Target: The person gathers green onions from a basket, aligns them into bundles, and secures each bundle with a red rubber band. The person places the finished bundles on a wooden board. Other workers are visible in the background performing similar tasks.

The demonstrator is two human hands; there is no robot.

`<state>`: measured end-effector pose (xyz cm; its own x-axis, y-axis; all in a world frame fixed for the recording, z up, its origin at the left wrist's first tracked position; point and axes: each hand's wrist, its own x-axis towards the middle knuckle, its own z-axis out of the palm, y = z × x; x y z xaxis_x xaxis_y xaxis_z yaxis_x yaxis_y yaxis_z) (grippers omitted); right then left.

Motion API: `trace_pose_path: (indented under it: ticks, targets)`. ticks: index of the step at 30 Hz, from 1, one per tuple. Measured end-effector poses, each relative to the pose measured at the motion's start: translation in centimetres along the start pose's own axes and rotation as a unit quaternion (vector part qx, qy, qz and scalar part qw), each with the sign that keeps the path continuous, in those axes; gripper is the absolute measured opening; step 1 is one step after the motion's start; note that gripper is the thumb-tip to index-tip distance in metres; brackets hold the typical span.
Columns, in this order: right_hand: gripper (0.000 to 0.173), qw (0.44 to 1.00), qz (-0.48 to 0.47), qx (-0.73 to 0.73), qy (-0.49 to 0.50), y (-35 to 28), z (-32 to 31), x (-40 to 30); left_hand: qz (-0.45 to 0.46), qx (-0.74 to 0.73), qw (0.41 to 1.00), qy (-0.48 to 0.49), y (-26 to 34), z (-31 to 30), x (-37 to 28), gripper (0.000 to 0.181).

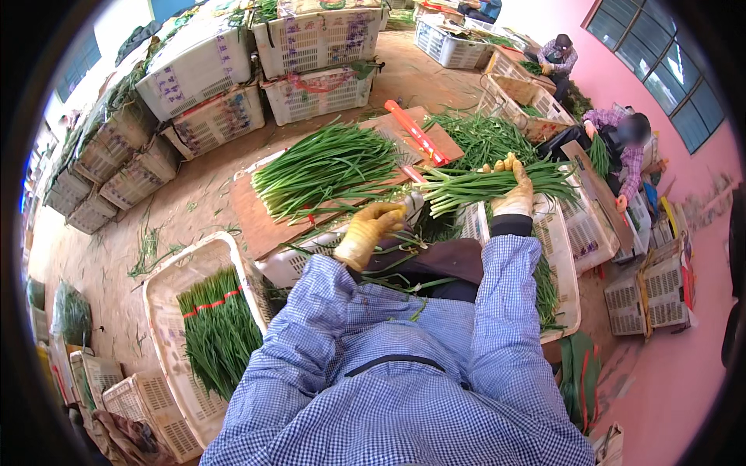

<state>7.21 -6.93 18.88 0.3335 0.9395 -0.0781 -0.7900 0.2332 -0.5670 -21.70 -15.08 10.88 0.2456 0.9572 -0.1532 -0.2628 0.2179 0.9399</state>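
Both my hands wear yellowish work gloves. My right hand (514, 189) grips a bunch of green garlic chives (466, 189), its pale stem ends pointing left. My left hand (372, 232) is to the left of that bunch, fingers bent together; whether a thin stalk is between them cannot be told. Beyond it a large pile of cut chives (332, 166) lies on a brown board (247, 209) resting on a white crate. A roll or bundle of red tape strips (417, 133) lies on the board's far right part. Loose stalks lie over my lap.
A white plastic crate (154, 303) at the left holds chives bound with red tape (213, 303). More loose chives (484, 137) lie beyond my right hand. Another crate (568, 285) stands at my right. Stacked crates (198, 70) line the far left. Two people (626, 137) work at the right.
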Motion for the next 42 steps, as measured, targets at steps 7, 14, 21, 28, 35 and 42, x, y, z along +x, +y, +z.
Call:
trace_pose_path:
  ticks: [7,14,21,28,35,42]
  targets:
    - [0.015,1.000,0.014,0.010,0.005,1.7,0.5,-0.9,0.009,-0.119,0.993,0.015,-0.7,4.6,2.2,0.023]
    - [0.012,0.999,0.010,-0.013,0.050,2.7,1.4,-1.9,-0.004,-0.103,0.990,0.094,-0.9,5.9,3.5,0.006]
    - [0.010,0.997,-0.002,-0.022,0.076,2.2,3.0,-2.7,0.008,-0.013,0.993,0.113,-1.2,4.1,2.2,0.018]
    - [0.011,0.996,0.001,-0.028,0.085,2.4,2.1,-1.7,0.269,0.211,0.923,0.177,0.9,5.1,-1.7,0.013]
    - [0.012,0.997,0.005,-0.026,0.068,3.3,2.1,-3.0,0.327,0.382,0.849,0.163,1.7,6.8,0.4,0.018]
    - [0.012,0.994,0.004,-0.021,0.109,3.2,2.2,-2.9,0.312,0.580,0.746,0.096,2.7,7.1,1.8,0.015]
